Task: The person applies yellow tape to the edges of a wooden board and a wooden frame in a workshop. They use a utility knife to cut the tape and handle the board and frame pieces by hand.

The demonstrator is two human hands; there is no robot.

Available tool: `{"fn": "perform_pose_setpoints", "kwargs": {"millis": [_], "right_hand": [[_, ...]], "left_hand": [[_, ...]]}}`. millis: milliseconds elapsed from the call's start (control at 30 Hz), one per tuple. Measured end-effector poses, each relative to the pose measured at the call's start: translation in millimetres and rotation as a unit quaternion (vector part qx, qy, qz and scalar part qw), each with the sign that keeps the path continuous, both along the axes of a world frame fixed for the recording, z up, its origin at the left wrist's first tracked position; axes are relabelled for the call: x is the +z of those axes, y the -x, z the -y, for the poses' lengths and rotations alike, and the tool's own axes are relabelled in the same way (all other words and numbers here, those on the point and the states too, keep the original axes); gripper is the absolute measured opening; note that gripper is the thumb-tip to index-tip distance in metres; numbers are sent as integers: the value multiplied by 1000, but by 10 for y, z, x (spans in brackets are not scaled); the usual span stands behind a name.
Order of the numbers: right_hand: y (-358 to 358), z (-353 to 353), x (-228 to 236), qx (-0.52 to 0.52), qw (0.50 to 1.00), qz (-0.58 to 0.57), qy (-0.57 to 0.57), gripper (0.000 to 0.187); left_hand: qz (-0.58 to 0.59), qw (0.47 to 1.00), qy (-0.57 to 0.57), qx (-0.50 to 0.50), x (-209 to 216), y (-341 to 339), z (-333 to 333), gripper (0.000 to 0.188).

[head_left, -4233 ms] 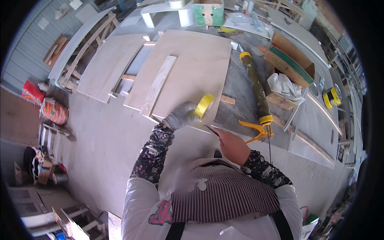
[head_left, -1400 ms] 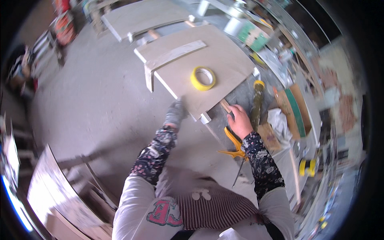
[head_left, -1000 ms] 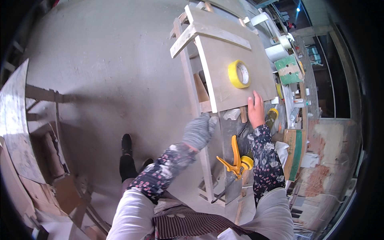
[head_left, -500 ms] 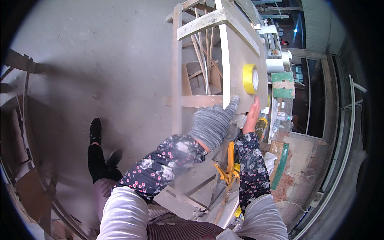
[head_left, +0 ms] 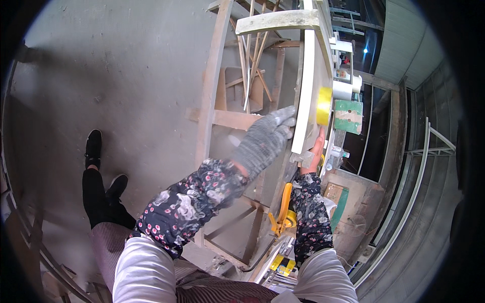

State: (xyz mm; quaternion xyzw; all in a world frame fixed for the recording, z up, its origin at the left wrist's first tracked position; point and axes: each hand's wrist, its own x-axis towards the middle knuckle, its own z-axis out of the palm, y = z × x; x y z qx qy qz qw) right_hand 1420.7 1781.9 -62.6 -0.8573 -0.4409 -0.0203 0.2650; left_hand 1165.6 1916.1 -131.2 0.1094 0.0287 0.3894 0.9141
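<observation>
Two hands at one panel's edge

The gloved left hand (head_left: pixel 261 142) is loosely open, fingers reaching to the panel's (head_left: pixel 305 101) white edge; nothing shows in it, and I cannot tell whether it touches. The bare right hand (head_left: pixel 317 150) has its fingers extended at the near corner, perhaps to steady it — its grip is hidden. One pale block (head_left: pixel 302 159) sits at that corner, probably a spacer keeping the panel off the bench. One yellow tape roll (head_left: pixel 324 106) rests on the panel's face, likely for easy reach; one wooden strip (head_left: pixel 277 21) overhangs the far end.

Grey floor (head_left: pixel 146 81), small bright light (head_left: pixel 366 50)
</observation>
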Motion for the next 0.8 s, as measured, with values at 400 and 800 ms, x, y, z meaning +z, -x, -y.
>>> {"fn": "perform_pose_setpoints", "kwargs": {"millis": [400,800], "right_hand": [[3,41,40,-13,1000,1,21,60],[92,55,17,-1,999,-29,-18,61]], "left_hand": [[-238,935,-234,120,44,228,472,31],[-205,964,-147,-80,219,139,338,30]]}}
